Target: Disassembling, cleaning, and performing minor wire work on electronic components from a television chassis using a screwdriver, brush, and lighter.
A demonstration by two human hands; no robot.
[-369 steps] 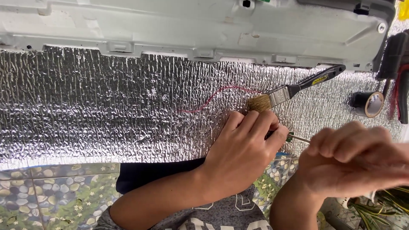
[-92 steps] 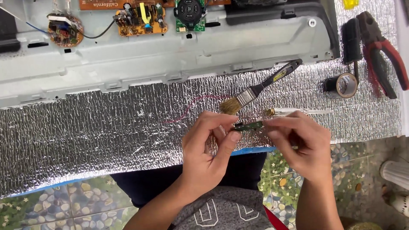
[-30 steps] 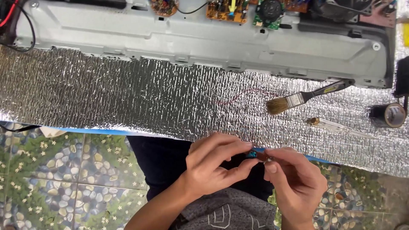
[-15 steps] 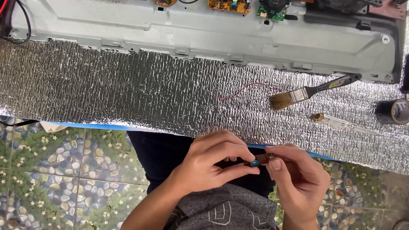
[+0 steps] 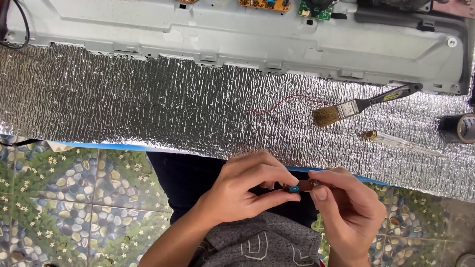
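Your left hand (image 5: 237,190) and right hand (image 5: 346,202) both pinch a small brown part with a blue end (image 5: 298,187) between fingertips, over your lap; it looks light, stiff and fragile, so grip its edges gently.

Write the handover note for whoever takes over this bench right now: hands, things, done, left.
Left hand: fingertips pinch the small part with a blue end over the lap.
Right hand: pinches the same part's other end.
On the foil mat: paintbrush, clear-handled screwdriver, thin red wire, black tape roll at the right edge.
Behind the mat: grey metal chassis with circuit boards along its far edge.
Done: part is off the mat and in both hands.
Left: cannot tell from this view; the part is too small to judge its state.
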